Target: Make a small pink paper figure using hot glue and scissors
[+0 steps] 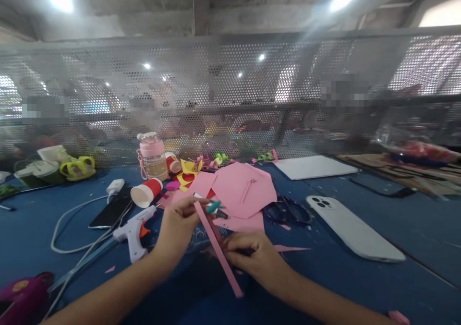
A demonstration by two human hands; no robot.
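From where I stood, the pink strip was up in front of the person, over the blue table, with its long axis slanting from the far left down to the near right. The left hand had the far end pinched between thumb and fingers, closed with no gap to speak of. The right hand came in from the right at about the middle, its thumb and finger drawn together on what looked to be the strip's edge, though the fingers hid the contact. That made the right hand the nearer one to the lower end, which stuck out free, towards the body. Beyond both hands lay the pink sheet; the glue gun (its nozzle pointing away from the person) lay just left of the left hand.
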